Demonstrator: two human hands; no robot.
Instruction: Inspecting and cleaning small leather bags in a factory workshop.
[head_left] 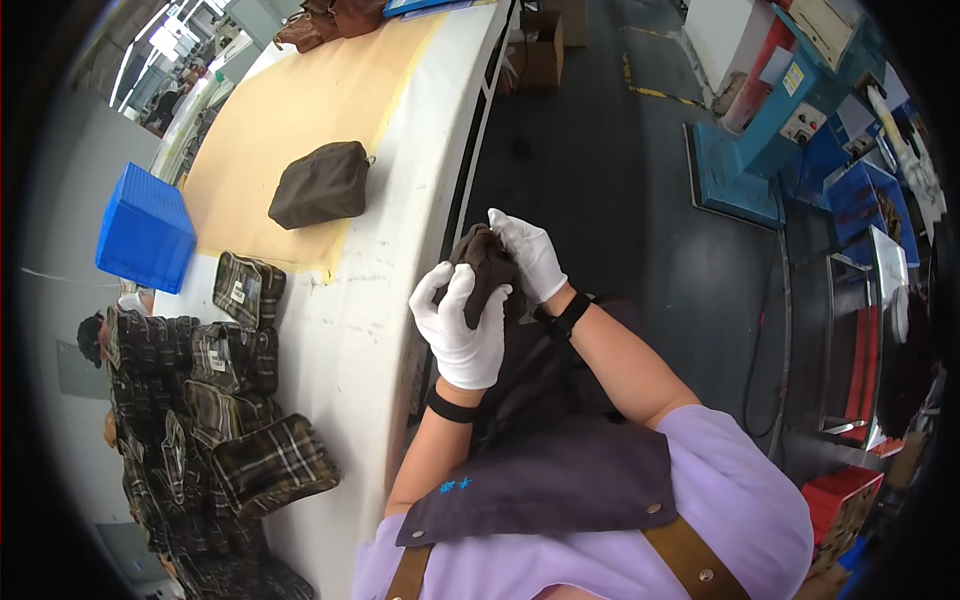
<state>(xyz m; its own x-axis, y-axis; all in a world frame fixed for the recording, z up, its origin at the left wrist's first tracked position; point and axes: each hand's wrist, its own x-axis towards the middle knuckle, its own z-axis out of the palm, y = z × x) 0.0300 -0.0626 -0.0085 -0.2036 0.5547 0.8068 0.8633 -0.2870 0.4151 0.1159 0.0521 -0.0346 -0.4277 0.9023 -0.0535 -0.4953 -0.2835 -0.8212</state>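
Observation:
Both of my hands wear white gloves and hold a crumpled dark brown fabric pouch (pixel 484 262) in front of my apron, just beyond the table edge. My left hand (pixel 462 325) wraps round its near side, fingers curled over the cloth. At the far right side of the pouch, my right hand (pixel 527 255) grips it, with the thumb and fingertips near its top. Folds and my gloves hide much of its shape. Another dark olive-brown zip pouch (pixel 322 186) stands puffed out on the table to the left.
Several plaid pouches (pixel 275 462) are heaped along the left of the white table (pixel 385 200). A blue plastic bin (pixel 146 228) stands beyond them, next to a tan sheet (pixel 300 110). Brown leather bags (pixel 335 20) lie at the far end. A teal machine (pixel 745 160) stands on the right.

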